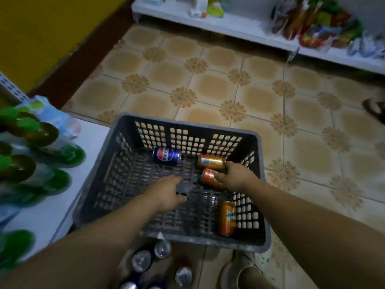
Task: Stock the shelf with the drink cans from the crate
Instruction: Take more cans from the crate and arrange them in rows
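Note:
A grey slotted crate (187, 122) sits on the tiled floor, partly over a white shelf edge. Inside lie a blue cola can (166, 156) at the back, two orange cans (210, 161) (209, 177) at the right, and a third orange can (227, 217) near the front right corner. My right hand (235, 176) reaches into the crate, its fingers touching both orange cans at the right. My left hand (168, 192) hovers over the crate floor with relaxed fingers, holding nothing.
A low white shelf (52, 205) at left carries green-capped bottles (31, 130). Several upright cans (162, 248) stand below the crate's front edge. My sandalled foot (245, 272) is at the bottom. Another white shelf (239, 26) with snack packets runs along the back.

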The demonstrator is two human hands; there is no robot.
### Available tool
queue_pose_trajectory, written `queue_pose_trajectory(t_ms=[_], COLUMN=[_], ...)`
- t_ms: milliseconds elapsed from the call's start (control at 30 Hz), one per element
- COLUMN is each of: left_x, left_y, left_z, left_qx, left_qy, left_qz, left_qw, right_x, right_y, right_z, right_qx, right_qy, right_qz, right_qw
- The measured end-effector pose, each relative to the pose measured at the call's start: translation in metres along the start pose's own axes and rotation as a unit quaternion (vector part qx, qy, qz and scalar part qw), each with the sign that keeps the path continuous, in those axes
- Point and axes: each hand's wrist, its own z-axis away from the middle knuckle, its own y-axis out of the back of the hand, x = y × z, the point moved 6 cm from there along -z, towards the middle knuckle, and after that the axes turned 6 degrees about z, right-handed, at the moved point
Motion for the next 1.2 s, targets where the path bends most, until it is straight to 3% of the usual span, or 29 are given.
queue_pose_trajectory(t_ms=[200,467,567,800,1000,1200], left_x=[-0.023,-0.049,-0.048,-0.016,0.022,0.052], left_y=[-0.05,-0.098,-0.097,-0.04,0.04,0.117], left_z=[-0.106,-0.17,-0.163,-0.071,0.072,0.239], left_qx=[-0.041,-0.071,-0.054,-0.009,0.106,0.183], left_qy=[0.019,0.031,0.029,0.017,-0.05,-0.092], left_qz=[0.043,0.097,0.101,0.185,0.223,0.343], left_qw=[0.998,0.992,0.993,0.983,0.968,0.917], right_x=[0.032,0.048,0.046,-0.008,-0.071,-0.139], right_y=[-0.072,-0.113,-0.113,-0.057,0.03,0.109], right_z=[-0.091,-0.147,-0.137,-0.038,0.101,0.25], right_qx=[-0.038,0.042,0.03,0.086,0.173,0.166], right_qy=[-0.024,-0.031,-0.036,0.026,0.101,0.223], right_qz=[0.006,0.16,0.066,-0.226,-0.317,-0.428], right_qw=[0.999,0.986,0.997,0.97,0.927,0.86])
